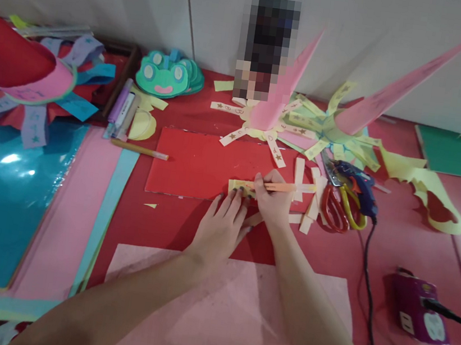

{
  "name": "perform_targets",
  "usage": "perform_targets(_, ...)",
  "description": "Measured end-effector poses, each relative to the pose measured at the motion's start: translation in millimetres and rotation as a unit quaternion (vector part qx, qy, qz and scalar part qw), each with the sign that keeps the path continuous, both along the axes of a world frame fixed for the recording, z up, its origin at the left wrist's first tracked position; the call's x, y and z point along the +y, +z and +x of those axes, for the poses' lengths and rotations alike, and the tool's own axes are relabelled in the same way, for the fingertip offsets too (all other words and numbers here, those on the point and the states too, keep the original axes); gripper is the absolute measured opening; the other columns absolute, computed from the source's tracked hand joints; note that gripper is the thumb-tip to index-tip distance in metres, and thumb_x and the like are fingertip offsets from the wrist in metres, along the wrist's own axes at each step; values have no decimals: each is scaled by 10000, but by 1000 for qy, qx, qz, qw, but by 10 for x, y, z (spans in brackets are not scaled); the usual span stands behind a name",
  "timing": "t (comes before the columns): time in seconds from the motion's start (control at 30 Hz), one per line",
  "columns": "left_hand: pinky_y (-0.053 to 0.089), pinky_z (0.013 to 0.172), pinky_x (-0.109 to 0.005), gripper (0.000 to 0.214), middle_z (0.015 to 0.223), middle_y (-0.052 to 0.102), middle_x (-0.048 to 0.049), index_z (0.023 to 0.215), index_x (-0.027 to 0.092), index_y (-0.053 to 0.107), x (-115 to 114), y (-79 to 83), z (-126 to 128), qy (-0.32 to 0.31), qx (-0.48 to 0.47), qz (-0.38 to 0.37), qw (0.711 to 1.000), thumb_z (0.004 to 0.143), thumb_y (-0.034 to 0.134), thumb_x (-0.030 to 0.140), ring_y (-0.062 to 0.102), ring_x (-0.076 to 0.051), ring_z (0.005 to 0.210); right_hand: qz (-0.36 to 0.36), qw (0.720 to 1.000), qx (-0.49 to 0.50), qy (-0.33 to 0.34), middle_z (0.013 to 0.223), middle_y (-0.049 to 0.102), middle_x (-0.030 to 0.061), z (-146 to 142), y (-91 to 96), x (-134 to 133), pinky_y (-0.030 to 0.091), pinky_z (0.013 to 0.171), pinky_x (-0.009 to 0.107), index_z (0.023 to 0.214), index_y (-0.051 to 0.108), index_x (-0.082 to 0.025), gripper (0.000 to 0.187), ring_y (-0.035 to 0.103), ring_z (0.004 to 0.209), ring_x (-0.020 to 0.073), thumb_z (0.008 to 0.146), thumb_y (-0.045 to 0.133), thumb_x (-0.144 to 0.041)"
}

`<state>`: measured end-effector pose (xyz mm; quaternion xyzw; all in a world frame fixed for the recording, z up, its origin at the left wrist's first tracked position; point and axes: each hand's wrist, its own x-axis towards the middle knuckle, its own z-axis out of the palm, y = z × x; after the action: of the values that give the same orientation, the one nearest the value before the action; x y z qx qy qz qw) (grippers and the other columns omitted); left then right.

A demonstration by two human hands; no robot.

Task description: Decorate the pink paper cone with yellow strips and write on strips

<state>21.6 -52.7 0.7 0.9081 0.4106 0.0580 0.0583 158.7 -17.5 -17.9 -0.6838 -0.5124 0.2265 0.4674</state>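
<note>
My right hand (276, 205) grips an orange marker pen (283, 188) in a writing hold, its tip end over a small yellow paper strip (236, 186). The strip lies on a red rectangular board (193, 165). My left hand (220, 223) lies with its fingers stretched out, their tips pressing the strip's lower edge. What is on the strip is too small to read. Several cream paper strips (313, 203) lie just right of my right hand. Beyond the board stands a pink paper cone (280, 97) with star-marked strips spread around its base.
Red- and yellow-handled scissors (337, 206) and a blue glue gun (358, 184) lie right, its cord running toward a purple power box (420, 308). A second cone (388, 103), green frog cutouts (164, 75), markers (122, 107) and a blue glossy sheet (1, 204) surround the board.
</note>
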Motion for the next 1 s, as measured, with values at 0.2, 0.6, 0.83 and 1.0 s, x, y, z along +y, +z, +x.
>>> perform_targets(0.2,367,1010,-411,436,1311,479,-179,1224,45,493,-3,-22,-7,-4,-3,8,1000,910,344,308,436,-266,1228,-2,1000,16,-16,467,362,-77,-11,-2,-7,328,468,223,572,316,-217,322,403,443,75,804,498,-345)
perform_targets(0.6,383,991,-414,398,1312,479,-165,1255,141,482,0,-17,-6,-6,-13,9,1000,911,349,291,443,-262,1225,-17,998,64,16,473,373,-70,-16,-14,-12,326,439,220,572,347,-213,353,383,433,72,808,508,-420)
perform_targets(0.83,379,990,-423,396,1307,481,-167,1246,144,492,-3,-24,-13,-7,-19,7,1000,915,344,305,452,-266,1216,-9,999,42,15,470,382,-72,-21,2,-9,314,430,210,564,359,-207,336,375,429,64,815,499,-380)
perform_targets(1.0,375,992,-424,404,1311,476,-167,1252,143,488,0,-26,-12,-8,-18,4,1000,913,349,312,444,-272,1221,-3,999,35,1,456,405,-72,-25,3,-12,330,430,205,559,361,-206,334,409,425,65,820,489,-370)
